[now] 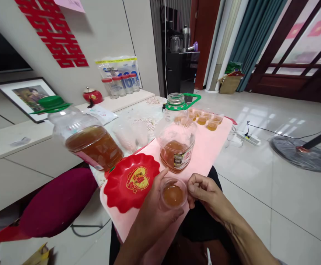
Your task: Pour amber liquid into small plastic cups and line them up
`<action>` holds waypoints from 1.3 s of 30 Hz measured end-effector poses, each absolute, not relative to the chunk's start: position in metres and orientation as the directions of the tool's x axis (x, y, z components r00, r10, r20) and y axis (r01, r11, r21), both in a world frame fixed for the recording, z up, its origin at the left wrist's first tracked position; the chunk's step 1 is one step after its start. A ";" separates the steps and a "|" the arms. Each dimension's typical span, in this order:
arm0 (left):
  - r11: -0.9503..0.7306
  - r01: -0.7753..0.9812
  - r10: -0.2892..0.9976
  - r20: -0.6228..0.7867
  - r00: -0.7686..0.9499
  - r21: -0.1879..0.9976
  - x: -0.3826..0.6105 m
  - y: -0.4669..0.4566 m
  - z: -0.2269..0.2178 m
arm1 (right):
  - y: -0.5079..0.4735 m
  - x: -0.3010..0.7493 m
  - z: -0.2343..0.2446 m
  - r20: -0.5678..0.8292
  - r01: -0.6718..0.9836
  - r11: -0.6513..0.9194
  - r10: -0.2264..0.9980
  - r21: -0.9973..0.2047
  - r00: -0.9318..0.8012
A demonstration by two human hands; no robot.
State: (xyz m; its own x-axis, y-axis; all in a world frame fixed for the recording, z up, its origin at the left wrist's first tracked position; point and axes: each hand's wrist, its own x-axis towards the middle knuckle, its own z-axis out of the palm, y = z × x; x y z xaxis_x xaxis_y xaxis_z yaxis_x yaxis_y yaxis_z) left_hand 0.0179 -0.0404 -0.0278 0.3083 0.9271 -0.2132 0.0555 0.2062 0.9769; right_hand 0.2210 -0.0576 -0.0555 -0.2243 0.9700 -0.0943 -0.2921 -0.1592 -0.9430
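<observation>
My left hand (152, 213) wraps round a small clear plastic cup (173, 194) holding amber liquid, at the near end of a pink table (204, 154). At the cup's right rim my right hand (204, 193) is curled with its fingertips touching it. Just left of the cup lies a red scalloped plate (131, 181) with a gold heart. Behind the cup stands an open clear jug (177, 138) with a green handle, partly full of amber liquid. A second jug (85, 138) with a green cap stands at the left.
Several filled small cups (206, 119) sit at the table's far end. Empty clear cups (131, 134) stand mid-table. A white cabinet (19, 147) runs along the left, a magenta cushion (58, 200) below it. A power strip (248, 138) and fan base (301, 152) lie on the tiled floor.
</observation>
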 end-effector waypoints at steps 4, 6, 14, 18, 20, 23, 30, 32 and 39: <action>0.235 0.050 0.913 -0.238 0.331 0.971 0.025 -0.043 -0.034 | -0.060 0.227 -0.060 -0.128 -0.284 -0.192 0.965 -0.939 -0.229; 0.233 0.016 0.910 -0.224 0.348 0.972 0.026 -0.044 -0.038 | -0.060 0.229 -0.064 -0.148 -0.286 -0.213 0.962 -0.934 -0.231; 0.262 -0.081 0.869 -0.199 0.453 0.962 0.037 -0.041 -0.059 | -0.062 0.239 -0.079 -0.210 -0.348 -0.273 0.955 -0.897 -0.209; 0.283 -0.159 0.877 -0.188 0.442 0.946 0.049 -0.043 -0.067 | -0.064 0.245 -0.082 -0.229 -0.381 -0.290 0.953 -0.878 -0.200; 0.290 -0.164 0.871 -0.189 0.454 0.943 0.053 -0.043 -0.072 | -0.065 0.250 -0.083 -0.230 -0.389 -0.289 0.954 -0.875 -0.193; 0.272 -0.150 0.874 -0.178 0.452 0.951 0.056 -0.041 -0.080 | -0.065 0.260 -0.083 -0.223 -0.392 -0.271 0.961 -0.879 -0.164; 0.214 0.004 0.897 -0.199 0.395 0.977 0.055 -0.031 -0.094 | -0.054 0.298 -0.079 -0.183 -0.378 -0.182 0.983 -0.908 -0.033; 0.216 0.043 0.901 -0.216 0.375 0.975 0.056 -0.030 -0.093 | -0.046 0.311 -0.077 -0.168 -0.373 -0.152 0.986 -0.915 0.012; 0.274 0.030 0.903 -0.268 0.335 0.961 0.059 -0.023 -0.089 | 0.009 0.341 -0.071 -0.135 -0.381 -0.059 0.975 -0.923 0.176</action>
State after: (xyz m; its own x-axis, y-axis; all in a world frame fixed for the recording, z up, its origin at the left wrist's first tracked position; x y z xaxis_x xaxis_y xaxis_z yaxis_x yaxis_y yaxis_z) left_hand 0.0593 -0.0231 -0.0893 0.3348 0.9033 -0.2681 0.0296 0.2743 0.9612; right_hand 0.3412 0.0089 -0.0713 0.1758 0.9752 -0.1348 -0.3809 -0.0589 -0.9227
